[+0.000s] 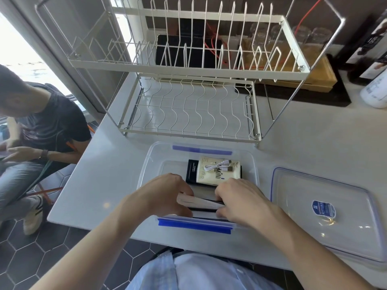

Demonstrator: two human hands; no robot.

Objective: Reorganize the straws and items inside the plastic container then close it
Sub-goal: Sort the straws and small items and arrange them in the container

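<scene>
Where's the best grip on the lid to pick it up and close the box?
Grip the lid by its long near and far edges, coming from above. It lies flat on the table right of the container, its rim exposed all round and nothing resting on it.

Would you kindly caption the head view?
Both hands arrange wrapped straws in the open container; lid alongside.
</scene>
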